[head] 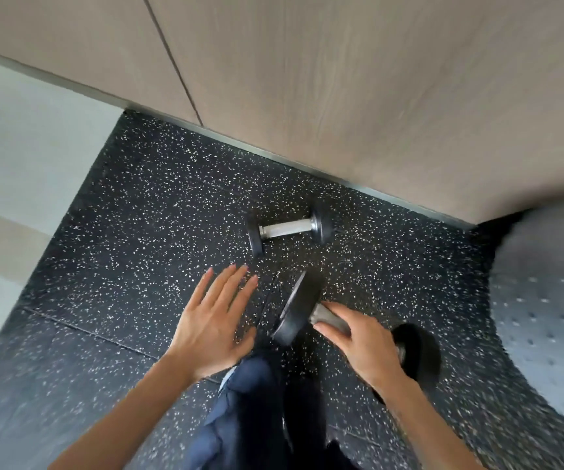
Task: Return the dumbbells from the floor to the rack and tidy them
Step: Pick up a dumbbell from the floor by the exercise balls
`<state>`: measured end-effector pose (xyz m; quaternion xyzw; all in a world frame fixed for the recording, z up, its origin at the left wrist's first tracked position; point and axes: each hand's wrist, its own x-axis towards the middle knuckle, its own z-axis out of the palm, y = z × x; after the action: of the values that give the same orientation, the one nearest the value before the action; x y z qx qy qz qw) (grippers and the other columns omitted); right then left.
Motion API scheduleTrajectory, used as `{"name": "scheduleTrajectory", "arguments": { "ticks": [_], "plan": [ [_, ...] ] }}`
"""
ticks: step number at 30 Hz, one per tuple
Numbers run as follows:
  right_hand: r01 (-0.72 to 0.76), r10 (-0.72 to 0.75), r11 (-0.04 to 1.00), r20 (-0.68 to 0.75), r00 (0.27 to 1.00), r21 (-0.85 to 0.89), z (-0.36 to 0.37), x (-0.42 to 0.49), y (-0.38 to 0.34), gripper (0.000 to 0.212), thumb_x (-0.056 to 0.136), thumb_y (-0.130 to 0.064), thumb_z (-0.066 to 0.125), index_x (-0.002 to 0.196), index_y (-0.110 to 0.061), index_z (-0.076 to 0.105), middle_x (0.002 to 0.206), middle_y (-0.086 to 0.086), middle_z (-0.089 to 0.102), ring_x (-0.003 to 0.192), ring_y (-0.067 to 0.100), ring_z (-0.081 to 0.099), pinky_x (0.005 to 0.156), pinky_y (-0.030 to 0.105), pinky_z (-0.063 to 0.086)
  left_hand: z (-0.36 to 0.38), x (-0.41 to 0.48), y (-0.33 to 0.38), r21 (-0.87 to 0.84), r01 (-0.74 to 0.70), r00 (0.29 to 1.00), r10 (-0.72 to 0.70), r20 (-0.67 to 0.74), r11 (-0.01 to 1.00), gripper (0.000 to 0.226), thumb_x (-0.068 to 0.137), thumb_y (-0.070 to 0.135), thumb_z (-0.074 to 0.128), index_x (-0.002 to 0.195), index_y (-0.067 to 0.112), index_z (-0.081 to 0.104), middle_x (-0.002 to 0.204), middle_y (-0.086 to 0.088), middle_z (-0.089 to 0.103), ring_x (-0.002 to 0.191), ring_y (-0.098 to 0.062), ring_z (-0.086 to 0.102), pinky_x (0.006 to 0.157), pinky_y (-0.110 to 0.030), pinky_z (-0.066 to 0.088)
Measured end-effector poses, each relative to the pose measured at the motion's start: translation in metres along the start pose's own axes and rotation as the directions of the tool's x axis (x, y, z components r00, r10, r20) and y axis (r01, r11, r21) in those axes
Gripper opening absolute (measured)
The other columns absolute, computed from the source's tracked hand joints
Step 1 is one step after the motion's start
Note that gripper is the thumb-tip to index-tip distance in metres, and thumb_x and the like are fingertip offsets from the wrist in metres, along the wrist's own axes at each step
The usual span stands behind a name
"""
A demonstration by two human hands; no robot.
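The handle of a black dumbbell [311, 313] is wrapped by the right grip [358, 337], its near plate blurred beside the wrist. The left grip [212, 320] is spread flat and holds nothing, just left of that dumbbell's far plate. A second dumbbell [289, 230] lies on the speckled floor [138, 215], beyond both grips, near the wood-panelled wall [358, 96].

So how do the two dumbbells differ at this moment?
The far dumbbell lies untouched near the wall, sharp, its handle running side to side. The near dumbbell is gripped at the handle by the right hand, blurred, angled toward the person. Both have black ends and metal handles.
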<state>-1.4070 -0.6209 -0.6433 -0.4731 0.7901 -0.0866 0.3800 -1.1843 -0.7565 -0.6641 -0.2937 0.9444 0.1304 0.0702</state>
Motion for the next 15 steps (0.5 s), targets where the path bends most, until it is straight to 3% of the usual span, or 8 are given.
{"name": "scheduleTrajectory", "arguments": {
  "ticks": [4, 10, 13, 15],
  "plan": [
    [-0.054, 0.057, 0.997, -0.060, 0.997, 0.048, -0.114, -0.091, -0.063, 0.054, 0.077, -0.065, 0.049, 0.118, -0.032, 0.058, 0.092, -0.015, 0.067, 0.070, 0.002, 0.060, 0.053, 0.010, 0.035, -0.139, -0.024, 0.041, 0.021, -0.047, 0.999, 0.046, 0.021, 0.999, 0.080, 0.082, 0.056, 0.046, 0.145, 0.009, 0.035, 0.151, -0.010, 0.035, 0.136, -0.025, 0.037, 0.112, -0.047, 0.021],
    [-0.134, 0.135, 0.991, -0.178, 0.975, 0.019, -0.269, -0.228, -0.153, 0.045, 0.082, -0.059, 0.052, 0.115, -0.029, 0.058, 0.087, -0.008, 0.067, 0.065, 0.005, 0.052, 0.049, 0.008, 0.026, -0.334, -0.060, 0.101, 0.064, -0.091, 0.994, 0.094, -0.051, 0.994, 0.074, 0.083, 0.053, 0.042, 0.140, 0.005, 0.043, 0.143, -0.013, 0.046, 0.130, -0.027, 0.045, 0.113, -0.049, 0.026],
    [-0.183, 0.181, 0.983, -0.274, 0.944, 0.020, -0.313, -0.287, -0.181, 0.047, 0.082, -0.061, 0.049, 0.115, -0.029, 0.058, 0.082, -0.008, 0.064, 0.065, 0.008, 0.052, 0.050, 0.013, 0.030, -0.393, -0.076, 0.130, 0.046, -0.109, 0.992, 0.111, -0.051, 0.993, 0.073, 0.083, 0.053, 0.042, 0.138, 0.004, 0.045, 0.142, -0.013, 0.047, 0.130, -0.028, 0.044, 0.112, -0.050, 0.028],
    [-0.214, 0.220, 0.975, -0.334, 0.917, 0.054, -0.330, -0.319, -0.188, 0.054, 0.078, -0.068, 0.044, 0.116, -0.031, 0.058, 0.079, -0.010, 0.063, 0.068, 0.010, 0.056, 0.055, 0.021, 0.042, -0.419, -0.082, 0.150, 0.068, -0.142, 0.988, 0.146, -0.053, 0.988, 0.073, 0.083, 0.053, 0.042, 0.138, 0.005, 0.045, 0.141, -0.012, 0.048, 0.131, -0.028, 0.044, 0.111, -0.051, 0.030]
  ]
}}
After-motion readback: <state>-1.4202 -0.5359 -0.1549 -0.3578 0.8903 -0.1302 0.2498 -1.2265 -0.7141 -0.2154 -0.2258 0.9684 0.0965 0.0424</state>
